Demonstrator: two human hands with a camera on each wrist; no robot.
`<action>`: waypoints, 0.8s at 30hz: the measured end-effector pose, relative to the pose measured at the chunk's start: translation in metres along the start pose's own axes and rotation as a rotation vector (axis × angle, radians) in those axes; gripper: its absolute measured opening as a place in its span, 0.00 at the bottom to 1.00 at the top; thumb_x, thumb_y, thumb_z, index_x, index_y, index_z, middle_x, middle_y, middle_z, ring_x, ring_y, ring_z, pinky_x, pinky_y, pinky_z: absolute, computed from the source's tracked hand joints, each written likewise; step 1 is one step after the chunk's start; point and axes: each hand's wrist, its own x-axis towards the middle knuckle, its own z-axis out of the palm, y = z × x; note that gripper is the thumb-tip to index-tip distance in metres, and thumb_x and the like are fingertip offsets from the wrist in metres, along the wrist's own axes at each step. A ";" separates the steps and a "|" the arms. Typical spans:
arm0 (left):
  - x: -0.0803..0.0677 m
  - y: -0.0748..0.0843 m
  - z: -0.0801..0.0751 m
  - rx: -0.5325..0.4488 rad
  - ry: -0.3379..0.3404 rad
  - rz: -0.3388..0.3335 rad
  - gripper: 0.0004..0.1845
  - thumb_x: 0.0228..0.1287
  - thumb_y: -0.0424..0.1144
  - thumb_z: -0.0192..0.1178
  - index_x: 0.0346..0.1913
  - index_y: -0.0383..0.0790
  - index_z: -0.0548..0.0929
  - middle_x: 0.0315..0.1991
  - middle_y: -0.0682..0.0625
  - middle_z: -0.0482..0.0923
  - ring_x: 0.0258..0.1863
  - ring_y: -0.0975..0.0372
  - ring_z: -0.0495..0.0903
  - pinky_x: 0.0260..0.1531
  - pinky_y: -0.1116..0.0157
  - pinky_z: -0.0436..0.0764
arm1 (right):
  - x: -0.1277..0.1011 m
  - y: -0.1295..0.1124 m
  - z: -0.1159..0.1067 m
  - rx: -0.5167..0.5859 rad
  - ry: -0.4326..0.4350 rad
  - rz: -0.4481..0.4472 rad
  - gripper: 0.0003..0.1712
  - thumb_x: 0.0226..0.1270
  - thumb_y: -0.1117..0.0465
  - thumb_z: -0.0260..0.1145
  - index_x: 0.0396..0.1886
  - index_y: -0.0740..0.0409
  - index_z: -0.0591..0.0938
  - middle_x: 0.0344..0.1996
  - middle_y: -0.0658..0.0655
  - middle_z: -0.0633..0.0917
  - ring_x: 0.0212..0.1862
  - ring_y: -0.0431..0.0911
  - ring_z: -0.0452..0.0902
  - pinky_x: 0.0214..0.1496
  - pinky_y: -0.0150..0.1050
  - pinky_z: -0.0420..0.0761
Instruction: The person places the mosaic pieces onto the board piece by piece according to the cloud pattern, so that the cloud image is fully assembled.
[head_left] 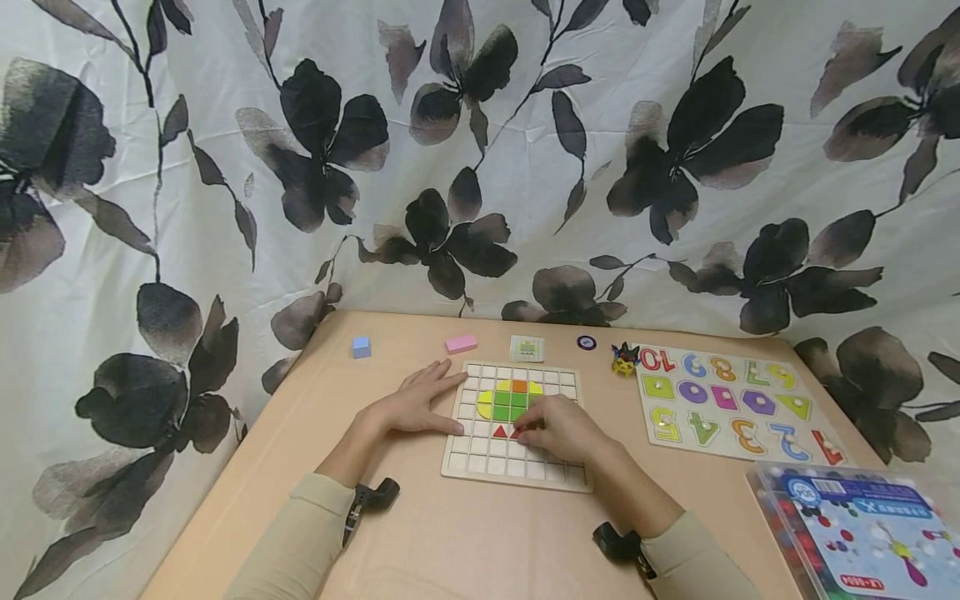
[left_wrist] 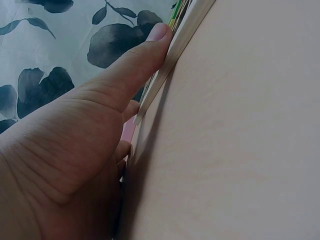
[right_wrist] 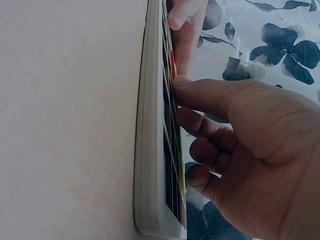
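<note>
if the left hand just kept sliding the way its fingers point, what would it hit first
The left hand lies flat, fingers aimed right and slightly away, already touching the left edge of the grid board. Going on, it would probably ride onto the board's empty cells, then the yellow half-round piece. Depth is uncertain.

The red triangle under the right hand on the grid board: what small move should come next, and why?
Probably seat it: the right hand pinches a red triangle over a white cell beside another red triangle, below the green and yellow pieces. The left hand steadies the grid board at its edge, so pressing flat seems safe.
</note>
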 end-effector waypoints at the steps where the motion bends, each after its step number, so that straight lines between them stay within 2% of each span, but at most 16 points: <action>1: 0.000 0.000 0.000 0.001 0.000 -0.001 0.57 0.53 0.75 0.69 0.83 0.59 0.59 0.86 0.41 0.39 0.86 0.45 0.36 0.81 0.39 0.40 | 0.000 0.000 0.000 0.002 -0.001 0.002 0.09 0.66 0.61 0.76 0.45 0.51 0.94 0.34 0.40 0.86 0.38 0.39 0.75 0.41 0.35 0.74; 5: -0.001 0.001 -0.001 0.005 -0.001 -0.004 0.57 0.53 0.75 0.68 0.83 0.60 0.59 0.86 0.42 0.39 0.86 0.46 0.36 0.81 0.39 0.40 | 0.000 -0.001 0.000 0.003 0.005 0.005 0.10 0.65 0.62 0.76 0.45 0.51 0.94 0.34 0.41 0.86 0.38 0.39 0.75 0.41 0.35 0.73; 12: 0.000 0.001 0.000 0.015 0.000 -0.007 0.56 0.53 0.74 0.68 0.83 0.60 0.59 0.86 0.42 0.39 0.86 0.46 0.37 0.81 0.39 0.41 | -0.001 0.001 -0.004 0.057 0.020 0.020 0.10 0.66 0.57 0.76 0.46 0.49 0.93 0.38 0.43 0.89 0.43 0.40 0.79 0.49 0.38 0.78; 19: -0.001 0.000 0.000 0.006 -0.002 -0.010 0.56 0.54 0.73 0.69 0.83 0.59 0.58 0.86 0.42 0.39 0.86 0.46 0.36 0.81 0.39 0.41 | -0.011 0.002 -0.024 0.131 0.090 0.075 0.13 0.68 0.56 0.75 0.52 0.48 0.92 0.39 0.43 0.85 0.42 0.47 0.74 0.39 0.37 0.74; 24: -0.001 0.000 -0.001 0.000 -0.004 -0.008 0.56 0.54 0.73 0.70 0.83 0.60 0.59 0.86 0.42 0.39 0.86 0.46 0.36 0.81 0.39 0.40 | -0.022 0.005 -0.041 0.150 0.103 0.085 0.16 0.68 0.55 0.75 0.54 0.48 0.91 0.39 0.44 0.85 0.42 0.47 0.74 0.35 0.34 0.76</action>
